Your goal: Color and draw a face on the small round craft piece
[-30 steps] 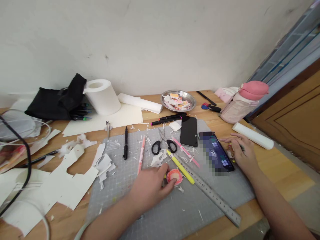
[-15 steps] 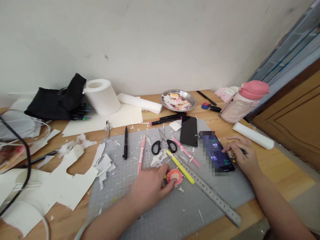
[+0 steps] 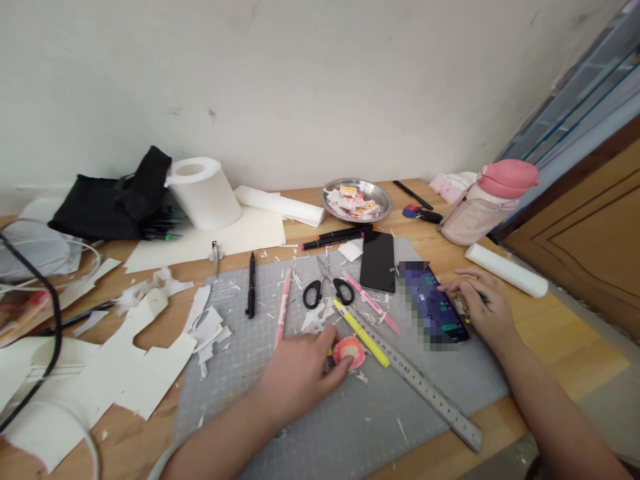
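Note:
My left hand [image 3: 300,367] pinches a small round paper cutout [image 3: 349,353] with a pink-red rim and pale centre, low over the grey cutting mat [image 3: 320,433]. A bit of yellow shows under its fingers. My right hand [image 3: 483,307] reaches a finger to the screen of a lit phone [image 3: 435,300], partly pixelated. Its other fingers curl around something dark and a small gold-coloured item, which I cannot make out. Between the hands lie a yellow highlighter [image 3: 363,333] and a steel ruler [image 3: 430,393]. Black-handled scissors [image 3: 343,292] rest just beyond, beside a pink pen [image 3: 373,303].
A dark phone [image 3: 377,263], a black pen [image 3: 251,287] and paper scraps [image 3: 207,330] lie around. Behind stand a metal bowl [image 3: 327,208] of coloured cutouts, a paper roll [image 3: 207,197], a black pouch [image 3: 100,207] and a pink bottle [image 3: 475,213]. Cut white paper [image 3: 145,360] spreads left.
The right hand's finger has shifted slightly left on the phone, and the screen content has changed. My left hand and the cutout stay in place.

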`<state>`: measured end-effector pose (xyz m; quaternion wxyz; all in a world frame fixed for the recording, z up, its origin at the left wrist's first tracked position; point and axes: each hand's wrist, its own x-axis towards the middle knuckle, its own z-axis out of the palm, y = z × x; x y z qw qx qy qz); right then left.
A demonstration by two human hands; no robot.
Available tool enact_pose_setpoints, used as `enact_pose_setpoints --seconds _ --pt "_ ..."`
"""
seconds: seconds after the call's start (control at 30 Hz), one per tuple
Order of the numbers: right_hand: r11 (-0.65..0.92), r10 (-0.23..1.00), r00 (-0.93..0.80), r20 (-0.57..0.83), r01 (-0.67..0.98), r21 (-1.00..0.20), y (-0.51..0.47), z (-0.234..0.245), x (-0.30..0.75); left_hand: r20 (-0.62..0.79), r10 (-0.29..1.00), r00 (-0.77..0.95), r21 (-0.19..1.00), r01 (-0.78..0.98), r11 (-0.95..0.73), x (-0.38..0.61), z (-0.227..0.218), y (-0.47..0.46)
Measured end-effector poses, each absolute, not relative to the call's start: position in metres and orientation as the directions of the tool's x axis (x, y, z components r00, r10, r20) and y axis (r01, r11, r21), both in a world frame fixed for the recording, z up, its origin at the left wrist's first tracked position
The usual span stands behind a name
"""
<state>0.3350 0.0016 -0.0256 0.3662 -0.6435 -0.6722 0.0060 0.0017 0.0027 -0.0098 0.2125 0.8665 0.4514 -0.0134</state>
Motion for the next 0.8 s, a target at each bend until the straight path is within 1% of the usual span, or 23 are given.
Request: enact_pose_setpoints --seconds 0.13,0.33,0.4,0.5,0.57,0.7,0.8 --pt "0.180 0.863 0.112 0.494 0.844 -0.505 -0.0013 -0.0234 0.3350 -0.227 0.777 0.587 0.361 0.792 -0.493 0.0016 -0.0085 0.0015" --pt "0.232 0.879 0.004 0.478 0.870 -0.435 -0.0018 -0.0221 0.3350 -0.232 0.774 0.589 0.374 0.789 -0.488 0.0023 -0.0069 0.0020" --pt "0.190 0.878 0.031 0.478 0.894 -0.406 -0.0006 -0.0227 0.3342 -0.241 0.774 0.585 0.370 0.793 -0.484 0.0021 -0.0071 0.0018" --pt "0.114 0.846 0.116 0.521 0.914 -0.388 0.0014 -0.0240 0.3336 -0.246 0.775 0.582 0.370 0.796 -0.480 0.0014 -0.0079 0.0015" --pt "0.120 0.844 0.113 0.523 0.913 -0.391 0.0018 -0.0246 0.3343 -0.241 0.773 0.587 0.376 0.791 -0.483 0.0011 -0.0084 0.0016" --pt "0.169 0.863 0.042 0.504 0.915 -0.366 0.0008 -0.0248 0.3364 -0.236 0.769 0.594 0.377 0.786 -0.491 0.0009 -0.0082 0.0022" --pt "0.183 0.848 0.065 0.526 0.896 -0.405 -0.0006 -0.0241 0.3366 -0.238 0.772 0.589 0.367 0.791 -0.490 0.0013 -0.0074 0.0023"
